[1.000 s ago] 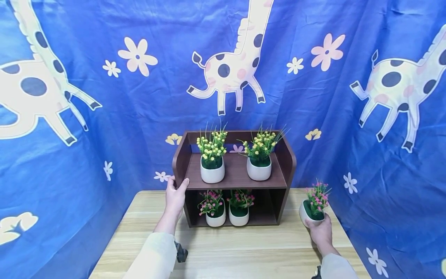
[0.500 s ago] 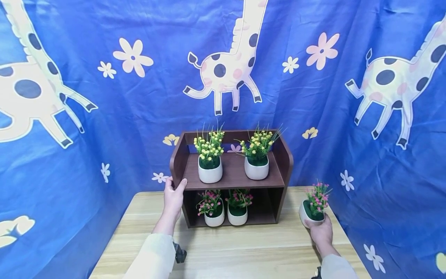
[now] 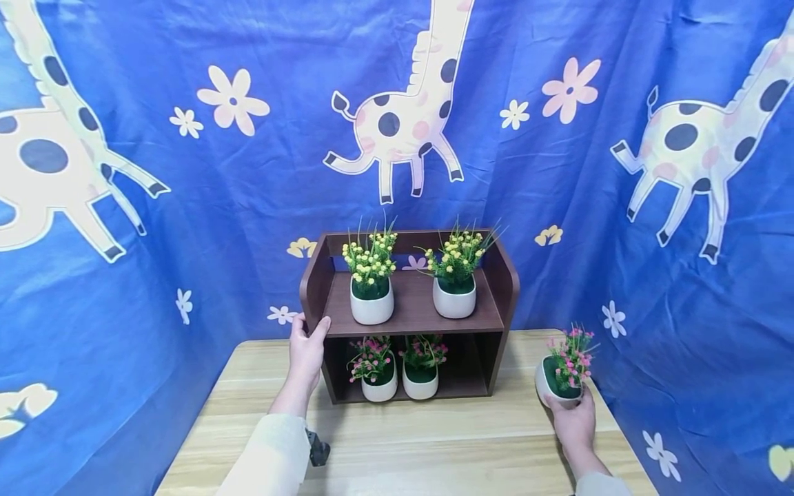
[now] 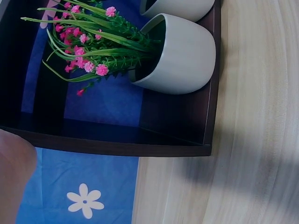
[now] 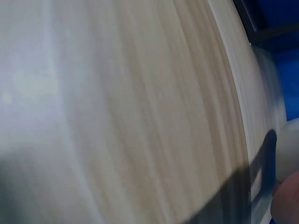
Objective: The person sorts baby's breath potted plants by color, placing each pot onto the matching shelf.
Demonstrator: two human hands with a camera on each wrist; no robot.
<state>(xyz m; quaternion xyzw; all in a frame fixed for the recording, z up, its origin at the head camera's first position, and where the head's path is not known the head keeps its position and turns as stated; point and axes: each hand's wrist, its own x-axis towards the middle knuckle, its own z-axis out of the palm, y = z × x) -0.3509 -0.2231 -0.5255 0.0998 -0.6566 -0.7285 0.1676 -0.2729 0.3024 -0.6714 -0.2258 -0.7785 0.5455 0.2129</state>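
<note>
In the head view my left hand (image 3: pixel 307 351) grips the left side panel of a dark brown two-tier shelf (image 3: pixel 409 322), thumb at the upper board's front edge. At the table's right side, my right hand (image 3: pixel 575 424) holds a potted plant (image 3: pixel 552 386) with pink flowers by its white pot, which tilts to the right. Two plants with yellow flowers, the left one (image 3: pixel 372 306) and the right one (image 3: pixel 455 300), stand on the upper tier. Below them are two pink-flowered plants, the left one (image 3: pixel 379 387) and the right one (image 3: pixel 420 384), side by side.
The shelf stands toward the back of a light wooden table (image 3: pixel 397 448). Behind and around it hangs a blue curtain (image 3: pixel 279 207) printed with giraffes and flowers. Bare wood lies between the shelf and the held plant.
The right hand has shifted slightly right with the potted plant, which leans further right. The left hand keeps its hold on the shelf. The head view has shifted slightly.
</note>
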